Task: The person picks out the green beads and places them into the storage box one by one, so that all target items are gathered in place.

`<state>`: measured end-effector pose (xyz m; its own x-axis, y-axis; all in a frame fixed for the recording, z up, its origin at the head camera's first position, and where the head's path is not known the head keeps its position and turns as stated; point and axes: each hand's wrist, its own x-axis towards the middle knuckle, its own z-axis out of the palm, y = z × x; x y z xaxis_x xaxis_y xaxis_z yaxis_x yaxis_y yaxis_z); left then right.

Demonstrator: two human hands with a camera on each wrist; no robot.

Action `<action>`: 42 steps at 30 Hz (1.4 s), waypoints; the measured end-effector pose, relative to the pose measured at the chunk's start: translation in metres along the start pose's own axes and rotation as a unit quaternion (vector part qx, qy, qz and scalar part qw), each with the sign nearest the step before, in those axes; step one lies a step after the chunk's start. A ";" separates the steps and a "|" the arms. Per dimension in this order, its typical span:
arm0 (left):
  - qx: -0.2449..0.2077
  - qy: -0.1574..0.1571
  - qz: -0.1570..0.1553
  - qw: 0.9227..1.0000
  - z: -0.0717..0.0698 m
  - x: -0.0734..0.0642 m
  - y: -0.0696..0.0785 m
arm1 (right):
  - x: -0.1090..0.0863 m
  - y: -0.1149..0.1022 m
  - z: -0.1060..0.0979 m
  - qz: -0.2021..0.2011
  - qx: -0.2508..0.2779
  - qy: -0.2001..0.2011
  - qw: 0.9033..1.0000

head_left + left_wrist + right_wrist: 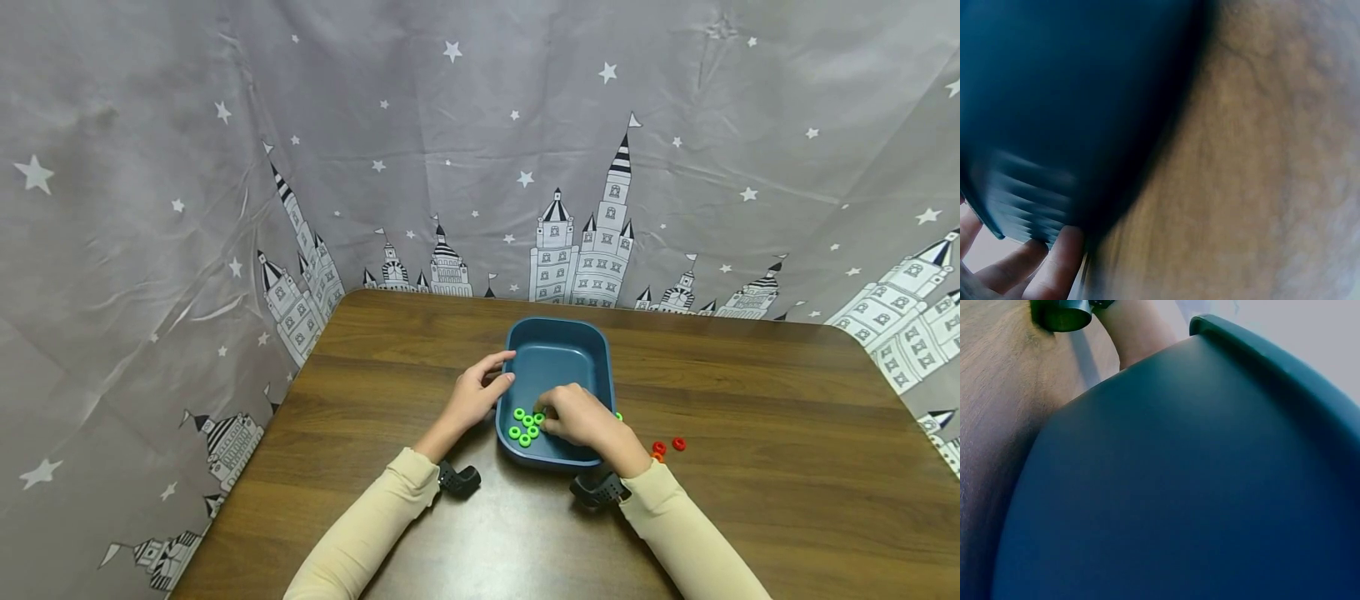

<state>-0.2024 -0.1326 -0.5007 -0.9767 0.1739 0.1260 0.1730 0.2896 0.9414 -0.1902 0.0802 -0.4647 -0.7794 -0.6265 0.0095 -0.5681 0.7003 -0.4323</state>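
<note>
Lower centre of frame: left hand (471, 398), fingers released, touches blue tray (558, 371); right hand (579, 414) meets green rings (528, 425), grasp indeterminable from here.

A blue tub (556, 372) sits on a wooden table (420, 367). The left hand (475, 394) rests its fingertips against the tub's left rim. The right hand (579, 414) reaches inside the tub, its fingertips at the green rings (528, 426) grouped in the tub's near left part. Another green ring (618, 416) lies just beside the tub's right wall. Right of the tub are red rings (678, 438) and an orange ring (657, 455), partly hidden. Behind the tub hangs a grey curtain (480, 150) with castles and stars.
</note>
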 end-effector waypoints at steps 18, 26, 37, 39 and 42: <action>-0.004 -0.002 0.001 1.000 0.000 0.001 0.001 | 0.000 0.000 -0.001 -0.021 0.006 -0.001 1.000; -0.004 0.001 0.006 1.000 0.000 0.000 0.001 | -0.001 0.001 -0.003 -0.019 0.010 0.010 1.000; 0.001 -0.001 0.009 1.000 0.000 -0.001 0.002 | -0.010 0.004 -0.022 -0.022 0.028 0.070 0.997; 0.002 -0.001 0.008 1.000 0.000 -0.001 0.002 | -0.012 0.006 -0.028 -0.021 0.029 0.091 0.995; 0.003 0.001 0.008 1.000 0.000 0.000 0.002 | -0.017 0.011 -0.037 -0.010 0.036 0.117 0.992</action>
<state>-0.2019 -0.1324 -0.4990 -0.9740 0.1774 0.1411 0.1891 0.2924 0.9374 -0.1927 0.1113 -0.4358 -0.8125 -0.5378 0.2249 -0.5711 0.6569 -0.4922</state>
